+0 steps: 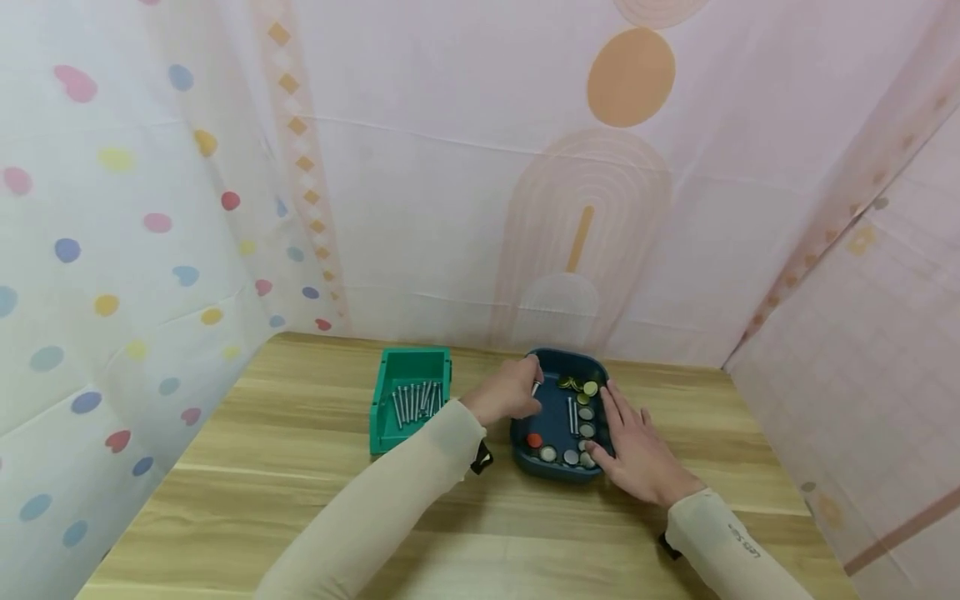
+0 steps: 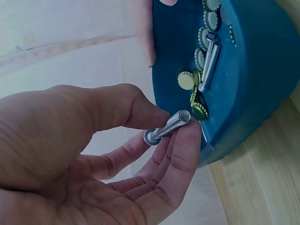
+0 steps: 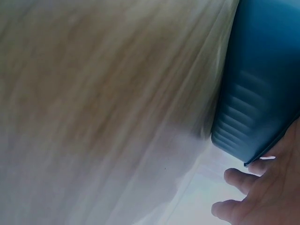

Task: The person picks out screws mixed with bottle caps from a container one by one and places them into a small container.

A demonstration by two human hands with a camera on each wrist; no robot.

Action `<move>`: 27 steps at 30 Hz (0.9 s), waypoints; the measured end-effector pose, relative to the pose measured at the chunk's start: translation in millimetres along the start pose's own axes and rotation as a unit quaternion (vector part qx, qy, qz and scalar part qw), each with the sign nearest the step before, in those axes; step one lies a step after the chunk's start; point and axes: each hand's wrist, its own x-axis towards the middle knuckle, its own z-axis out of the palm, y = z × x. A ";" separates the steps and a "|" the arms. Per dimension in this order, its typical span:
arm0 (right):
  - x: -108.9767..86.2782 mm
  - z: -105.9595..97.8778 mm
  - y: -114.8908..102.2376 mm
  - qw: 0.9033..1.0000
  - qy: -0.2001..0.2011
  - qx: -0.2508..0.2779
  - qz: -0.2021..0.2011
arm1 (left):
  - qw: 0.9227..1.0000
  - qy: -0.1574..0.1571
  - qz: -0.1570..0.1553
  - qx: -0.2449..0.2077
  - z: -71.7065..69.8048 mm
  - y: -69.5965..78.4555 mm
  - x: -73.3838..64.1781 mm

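My left hand [image 1: 510, 390] is over the left side of a dark blue bin [image 1: 546, 417], pinching a silver metal bolt [image 2: 173, 124] between thumb and fingertips. The bolt has a round head at one end and lies tilted in the fingers. Inside the bin are two similar bolts [image 1: 573, 417] side by side, with silver bottle caps [image 1: 587, 430], gold-green caps [image 1: 590, 388] and one red cap [image 1: 534, 440]. My right hand [image 1: 633, 446] rests on the bin's right rim, fingers straight along it and thumb over the caps inside.
A green open-front bin [image 1: 378, 417] holding several silver bolts [image 1: 411, 402] stands on the wooden table [image 1: 300, 433], left of the blue bin. Patterned cloth [image 1: 420, 208] hangs behind the table and along both sides.
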 end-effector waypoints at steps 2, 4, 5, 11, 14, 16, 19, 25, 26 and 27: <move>-0.8 0.6 0.9 1.000 0.000 -0.002 0.001 | 1.000 0.006 0.002 -0.006 -0.9 -3.7 -0.1; -1.2 0.3 1.1 1.000 0.002 -0.002 0.001 | 1.000 0.012 0.004 -0.017 -2.3 -8.0 -0.8; -1.2 0.0 1.0 1.000 0.003 -0.002 0.000 | 1.000 0.015 0.006 -0.023 -3.2 -10.4 -1.3; -1.8 -0.8 -1.0 1.000 0.004 -0.003 -0.004 | 0.998 0.024 0.011 -0.061 -12.0 -26.0 -6.9; -1.8 -0.4 -1.4 1.000 0.001 -0.002 -0.003 | 0.997 0.022 0.004 -0.079 -17.1 -34.0 -10.4; -1.1 -0.6 -1.3 1.000 0.002 -0.001 -0.002 | 0.996 0.023 0.000 -0.084 -20.6 -38.8 -12.0; 0.5 -1.2 -1.1 1.000 0.004 -0.001 -0.001 | 0.996 0.029 -0.001 -0.081 -25.9 -45.1 -14.2; 1.6 -1.2 -0.3 1.000 0.002 -0.004 -0.001 | 0.995 0.033 -0.008 -0.089 -34.4 -56.2 -19.9; 1.5 -1.1 -0.3 1.000 0.001 -0.003 -0.002 | 0.995 0.033 -0.011 -0.094 -35.5 -57.9 -21.1; 1.3 -0.9 -0.3 1.000 0.001 -0.002 -0.002 | 0.995 0.034 -0.013 -0.098 -36.6 -60.0 -22.3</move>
